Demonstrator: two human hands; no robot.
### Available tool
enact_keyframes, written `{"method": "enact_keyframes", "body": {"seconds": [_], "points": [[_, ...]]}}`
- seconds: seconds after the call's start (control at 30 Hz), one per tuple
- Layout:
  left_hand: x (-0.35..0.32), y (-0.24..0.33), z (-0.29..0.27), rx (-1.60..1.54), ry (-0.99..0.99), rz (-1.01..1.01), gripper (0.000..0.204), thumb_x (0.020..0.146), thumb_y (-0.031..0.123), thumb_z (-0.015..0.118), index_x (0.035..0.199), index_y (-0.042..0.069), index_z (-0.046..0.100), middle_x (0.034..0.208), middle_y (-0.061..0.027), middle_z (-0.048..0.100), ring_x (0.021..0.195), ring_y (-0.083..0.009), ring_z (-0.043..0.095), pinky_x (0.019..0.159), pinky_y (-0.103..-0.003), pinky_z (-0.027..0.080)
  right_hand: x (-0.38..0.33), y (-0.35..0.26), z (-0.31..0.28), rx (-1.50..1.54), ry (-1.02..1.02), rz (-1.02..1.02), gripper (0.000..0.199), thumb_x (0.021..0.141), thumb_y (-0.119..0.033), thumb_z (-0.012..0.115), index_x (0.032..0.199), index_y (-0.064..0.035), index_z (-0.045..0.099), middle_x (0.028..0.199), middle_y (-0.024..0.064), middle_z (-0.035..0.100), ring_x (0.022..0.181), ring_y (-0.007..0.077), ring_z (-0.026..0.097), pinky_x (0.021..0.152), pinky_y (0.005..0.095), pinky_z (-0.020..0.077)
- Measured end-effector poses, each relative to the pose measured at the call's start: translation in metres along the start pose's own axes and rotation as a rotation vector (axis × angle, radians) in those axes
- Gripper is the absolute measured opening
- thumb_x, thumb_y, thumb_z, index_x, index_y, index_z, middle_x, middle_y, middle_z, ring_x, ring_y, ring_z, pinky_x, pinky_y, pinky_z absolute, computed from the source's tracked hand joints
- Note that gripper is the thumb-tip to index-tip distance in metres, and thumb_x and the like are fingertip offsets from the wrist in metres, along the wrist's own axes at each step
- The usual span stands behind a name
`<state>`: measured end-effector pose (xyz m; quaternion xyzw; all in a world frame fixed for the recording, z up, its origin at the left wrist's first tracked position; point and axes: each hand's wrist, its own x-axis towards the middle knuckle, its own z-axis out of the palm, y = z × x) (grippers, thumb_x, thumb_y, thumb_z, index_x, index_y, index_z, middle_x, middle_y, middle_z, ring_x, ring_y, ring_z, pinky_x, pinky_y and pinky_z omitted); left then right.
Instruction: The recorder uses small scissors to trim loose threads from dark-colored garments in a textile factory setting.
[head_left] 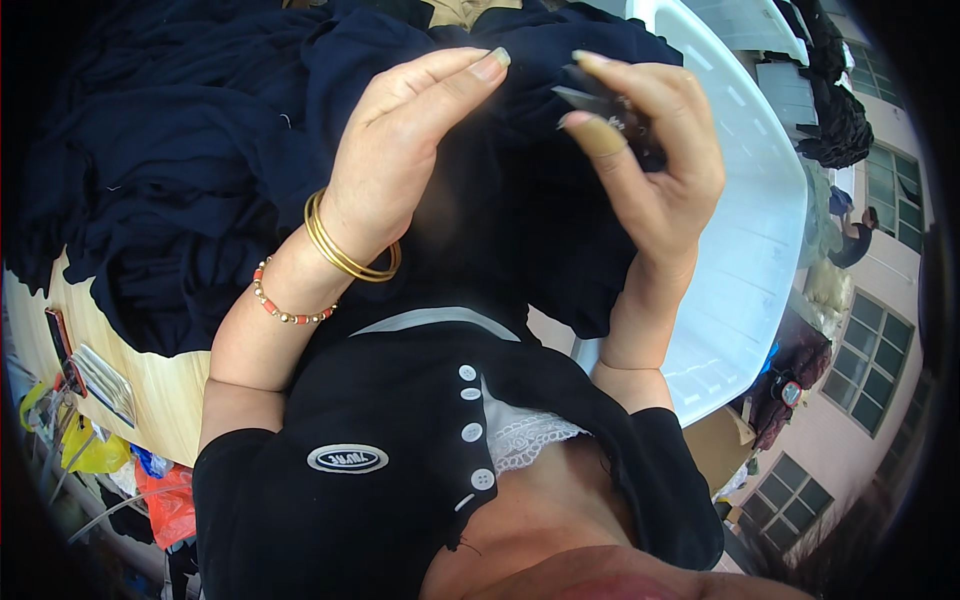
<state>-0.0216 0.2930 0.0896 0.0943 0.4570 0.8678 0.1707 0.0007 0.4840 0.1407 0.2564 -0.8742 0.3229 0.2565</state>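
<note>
Navy cloth is heaped in folds across the table and under both hands. My left hand is raised over it at upper centre, the thumb pressed along the closed fingers. Whatever it pinches, if anything, is hidden. Facing it from the right, my right hand grips small dark thread snips, their pointed metal blade showing between thumb and fingers. Some of the snips' body is hidden in the palm and slightly blurred. A tan wrap covers my right thumb. The two hands are apart.
A large white plastic tub stands at the right, with navy cloth reaching its edge. On the left, the wooden table bears a small notepad and a thin red-edged object. Plastic bags lie beyond its edge.
</note>
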Motion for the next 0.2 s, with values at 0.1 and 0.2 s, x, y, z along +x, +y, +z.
{"method": "enact_keyframes", "body": {"seconds": [0.1,0.2], "points": [[-0.0023,0.0003,0.0001,0.042,-0.005,0.021,0.027,0.097,0.019,0.057,0.108,-0.004,0.067,0.095,-0.0008,0.067,0.089,-0.0051,0.057,0.082,-0.019,0.043,-0.0015,0.0012,0.0081,-0.065,-0.007,-0.047,0.042,0.065,-0.008,0.084,0.105,-0.0097,0.073,0.081,0.0037,0.057,0.066,0.0125,0.056,0.054,0.0236,0.0453],[-0.0031,-0.0022,-0.0004,0.190,-0.026,0.124,0.027,0.097,0.019,0.057,0.108,-0.002,0.067,0.092,-0.0004,0.066,0.087,-0.0041,0.055,0.079,-0.018,0.042,-0.0072,0.0010,0.0082,-0.083,-0.031,0.016,0.042,0.066,-0.006,0.083,0.107,-0.0045,0.072,0.084,0.0037,0.058,0.071,0.0116,0.053,0.059,0.0218,0.0414]]}}
